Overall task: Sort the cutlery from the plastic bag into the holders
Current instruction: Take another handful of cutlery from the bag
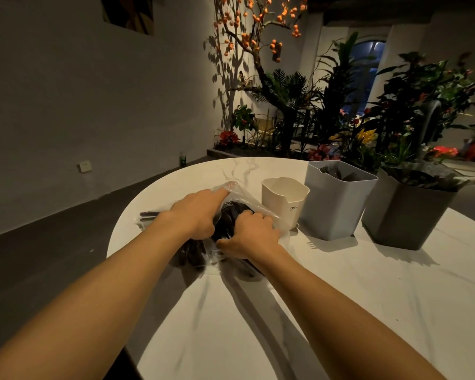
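Both bare forearms reach in from near edge of white marble-veined round tabletop point(340, 311). Right hand point(251, 233) curled, pinching clear crinkled plastic bag point(254, 208); fingertips hidden in folds. Left hand point(196, 212) on bag's top, index finger straight, pressing film; other fingers hidden. Black plastic cutlery point(226, 220) inside bag near tabletop's left edge, pieces hard to tell apart. Beyond, toward right edge: cream rounded plastic holder point(284, 204), grey-blue square holder point(340, 204) with dark contents, dark grey square holder point(406, 212), contents unclear. Potted plants point(354, 111) behind.
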The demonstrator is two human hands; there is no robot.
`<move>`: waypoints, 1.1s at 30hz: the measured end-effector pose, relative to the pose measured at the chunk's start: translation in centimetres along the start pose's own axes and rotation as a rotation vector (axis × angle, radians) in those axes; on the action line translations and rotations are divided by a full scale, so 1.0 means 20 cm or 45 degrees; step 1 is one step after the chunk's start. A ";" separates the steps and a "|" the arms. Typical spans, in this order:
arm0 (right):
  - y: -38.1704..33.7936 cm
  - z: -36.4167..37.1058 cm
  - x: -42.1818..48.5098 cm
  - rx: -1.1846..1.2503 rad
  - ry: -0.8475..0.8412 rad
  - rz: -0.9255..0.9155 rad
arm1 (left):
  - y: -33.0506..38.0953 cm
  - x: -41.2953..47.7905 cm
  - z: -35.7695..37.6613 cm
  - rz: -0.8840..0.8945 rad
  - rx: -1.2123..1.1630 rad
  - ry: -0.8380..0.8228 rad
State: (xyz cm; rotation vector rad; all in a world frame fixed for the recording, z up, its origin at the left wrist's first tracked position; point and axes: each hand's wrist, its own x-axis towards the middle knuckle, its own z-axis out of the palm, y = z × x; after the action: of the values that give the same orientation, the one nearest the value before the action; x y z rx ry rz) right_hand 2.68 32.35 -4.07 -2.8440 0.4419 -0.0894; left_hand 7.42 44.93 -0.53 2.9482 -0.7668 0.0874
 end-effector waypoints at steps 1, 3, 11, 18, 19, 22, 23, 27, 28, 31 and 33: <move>0.00 0.00 0.01 0.013 0.005 0.002 | 0.00 0.00 0.00 0.002 -0.006 0.000; 0.00 0.00 0.02 0.040 -0.010 0.016 | 0.01 0.01 0.01 0.010 -0.015 -0.003; 0.00 -0.01 0.03 -0.004 -0.109 0.018 | -0.01 0.01 0.02 -0.008 -0.073 -0.021; -0.01 -0.01 0.03 -0.089 -0.060 -0.043 | -0.01 0.01 0.01 -0.017 -0.103 -0.012; -0.01 -0.01 0.02 -0.132 -0.041 -0.082 | -0.01 0.00 0.00 -0.014 -0.098 -0.016; 0.00 -0.03 0.00 -0.260 0.004 -0.221 | -0.01 -0.01 -0.02 -0.001 -0.077 -0.029; 0.00 -0.03 -0.01 -0.286 0.018 -0.252 | 0.00 -0.01 -0.03 0.001 -0.066 -0.033; 0.02 -0.10 -0.06 -0.344 0.037 -0.330 | 0.00 -0.03 -0.07 0.004 -0.045 -0.037; 0.02 -0.13 -0.08 -0.354 0.013 -0.344 | 0.01 -0.04 -0.08 0.005 -0.046 -0.040; 0.03 -0.19 -0.11 -0.364 -0.043 -0.357 | 0.03 -0.05 -0.12 0.015 -0.073 -0.041; 0.03 -0.22 -0.12 -0.339 -0.096 -0.341 | 0.05 -0.06 -0.15 0.015 -0.077 -0.047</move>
State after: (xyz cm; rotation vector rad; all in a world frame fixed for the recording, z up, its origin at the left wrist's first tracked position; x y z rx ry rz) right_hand -0.28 31.48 -0.06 -3.1401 0.0577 0.0284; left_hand 5.77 44.97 2.33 2.8963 -0.7772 0.0111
